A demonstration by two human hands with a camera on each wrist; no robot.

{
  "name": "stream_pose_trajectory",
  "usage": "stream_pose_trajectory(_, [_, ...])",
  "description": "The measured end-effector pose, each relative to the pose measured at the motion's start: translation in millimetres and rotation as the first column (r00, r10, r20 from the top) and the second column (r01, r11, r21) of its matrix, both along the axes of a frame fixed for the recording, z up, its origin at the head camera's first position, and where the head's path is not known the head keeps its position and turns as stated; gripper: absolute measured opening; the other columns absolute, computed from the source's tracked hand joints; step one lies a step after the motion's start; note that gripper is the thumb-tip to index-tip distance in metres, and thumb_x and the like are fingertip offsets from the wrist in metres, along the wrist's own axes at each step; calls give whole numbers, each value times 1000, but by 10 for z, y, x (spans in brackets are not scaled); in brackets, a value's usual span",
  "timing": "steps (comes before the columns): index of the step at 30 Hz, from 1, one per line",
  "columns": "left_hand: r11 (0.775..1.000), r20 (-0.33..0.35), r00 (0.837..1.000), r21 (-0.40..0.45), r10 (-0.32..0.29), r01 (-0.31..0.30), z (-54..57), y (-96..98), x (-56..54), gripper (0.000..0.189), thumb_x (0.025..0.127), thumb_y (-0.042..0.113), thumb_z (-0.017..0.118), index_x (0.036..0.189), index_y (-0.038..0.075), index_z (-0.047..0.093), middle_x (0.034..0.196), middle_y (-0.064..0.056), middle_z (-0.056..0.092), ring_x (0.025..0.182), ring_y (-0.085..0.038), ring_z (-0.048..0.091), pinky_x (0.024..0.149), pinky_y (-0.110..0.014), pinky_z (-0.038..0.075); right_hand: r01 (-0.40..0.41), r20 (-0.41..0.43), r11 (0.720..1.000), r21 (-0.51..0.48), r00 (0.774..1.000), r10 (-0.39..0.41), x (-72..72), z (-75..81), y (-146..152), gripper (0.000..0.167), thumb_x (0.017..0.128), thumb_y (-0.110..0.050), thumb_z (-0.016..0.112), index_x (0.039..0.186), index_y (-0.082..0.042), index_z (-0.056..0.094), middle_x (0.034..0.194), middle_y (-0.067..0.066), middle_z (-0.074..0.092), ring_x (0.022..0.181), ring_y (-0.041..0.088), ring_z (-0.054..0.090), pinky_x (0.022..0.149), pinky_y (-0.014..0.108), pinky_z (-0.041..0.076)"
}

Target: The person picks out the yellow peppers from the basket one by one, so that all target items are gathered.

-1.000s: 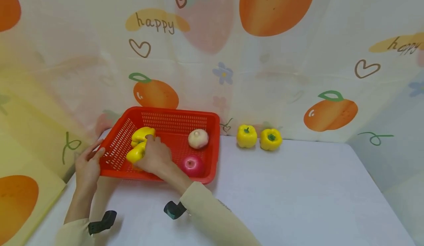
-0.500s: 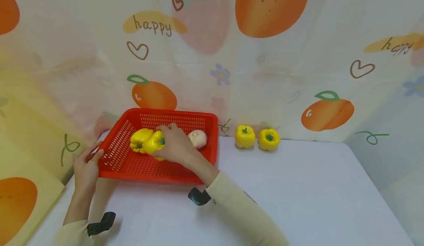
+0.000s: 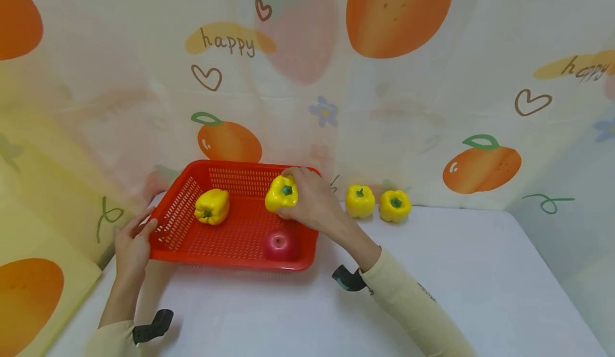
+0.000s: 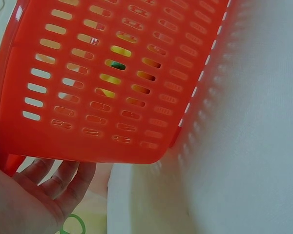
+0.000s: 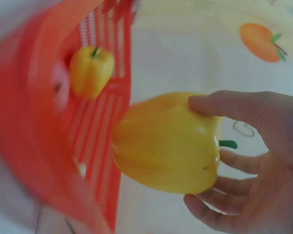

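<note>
My right hand [image 3: 314, 199] grips a yellow bell pepper [image 3: 280, 194] between thumb and fingers, over the right part of the red basket [image 3: 230, 263]. In the right wrist view the held bell pepper [image 5: 166, 144] lies sideways, its green stem toward the palm. At the basket's left end my left hand [image 3: 132, 245] holds the rim, thumb on top; the left wrist view shows its fingers [image 4: 75, 187] curled against the outer wall. Inside lie another yellow bell pepper [image 3: 212, 206] at the left and a pinkish-red round fruit [image 3: 280, 246] at the front right. The garlic bulb is mostly hidden behind my right hand.
Two yellow bell peppers [image 3: 360, 201] stand side by side on the white table [image 3: 432, 282], right of the basket near the back. Behind them hangs a printed cloth [image 3: 408, 106]. A black wrist camera [image 3: 349, 278] sits on my right wrist.
My right hand has lifted one yellow bell pepper from the basket's left side and carried it right, now in front of the garlic. The left hand still holds the rim.
</note>
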State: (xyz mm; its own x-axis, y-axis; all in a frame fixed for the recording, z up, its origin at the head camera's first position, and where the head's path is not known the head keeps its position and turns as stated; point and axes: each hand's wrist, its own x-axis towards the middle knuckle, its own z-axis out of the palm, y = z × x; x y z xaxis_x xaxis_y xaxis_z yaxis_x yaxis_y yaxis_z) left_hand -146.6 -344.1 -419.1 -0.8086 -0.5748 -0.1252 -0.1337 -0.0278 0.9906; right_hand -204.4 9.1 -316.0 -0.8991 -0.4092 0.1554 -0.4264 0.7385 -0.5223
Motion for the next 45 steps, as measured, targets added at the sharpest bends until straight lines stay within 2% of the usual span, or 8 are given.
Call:
stream_pose_trajectory(2, [1000,7,1000,3,-9,9,-1,-2,-2,40,100,19,56,140,20,57,108,9,57,81,1,57,65,-10,49,4,-3,1000,16,1000,-4,-37,-7,122,72,75,-30,83,136,-12,50,130,3,54,111,20,51,91,37,50])
stream_pose_trajectory(9, [1000,23,1000,-2,-1,1,-3,-6,14,41,100,20,55,141,21,55,140,-9,43,86,2,55,67,-7,47,-56,20,995,81,998,54,-152,11,583,72,80,-32,81,140,-9,48,133,6,55,116,23,52,98,41,48])
stream_pose_trajectory(16, [1000,-7,1000,6,-29,29,-34,-6,7,40,100,20,56,140,21,56,99,15,59,80,2,57,64,-10,49,-101,30,986,134,995,98,-205,96,1062,74,79,-27,82,141,-8,48,136,7,55,118,26,51,102,46,44])
stream_pose_trajectory(28, [1000,-20,1000,-12,-2,2,-20,-3,-9,38,99,18,59,137,20,60,99,17,62,82,4,57,66,-9,47,-41,33,984,174,999,35,-291,93,1742,71,83,-18,79,144,-5,45,146,15,45,132,36,42,108,56,34])
stream_pose_trajectory(33, [1000,12,1000,-22,2,-2,-10,8,-11,41,99,20,58,139,18,57,118,5,60,83,4,57,67,-8,46,-6,62,984,176,998,-5,-331,111,2055,71,84,-15,77,145,-2,42,148,20,42,134,40,38,108,59,32])
stream_pose_trajectory(37, [999,27,1000,-43,4,-3,1,21,-15,41,100,20,55,141,17,55,147,-10,42,90,4,54,69,-6,44,13,67,983,180,997,-26,-350,132,2289,70,85,-10,76,144,3,41,147,24,40,133,43,37,107,61,32])
stream_pose_trajectory(42, [1000,-4,1000,-23,3,-3,2,22,-10,41,99,18,56,140,16,56,114,6,62,84,4,56,67,-8,46,19,81,978,207,996,-37,-386,117,2560,69,82,-2,75,142,8,40,143,29,41,127,47,39,104,62,34])
stream_pose_trajectory(45, [1000,-12,1000,-18,-1,1,-3,20,-3,40,99,18,57,139,18,58,99,15,60,83,3,57,65,-9,47,15,94,975,223,995,-37,-428,58,2707,69,80,0,76,140,10,42,139,31,44,123,47,41,102,64,35])
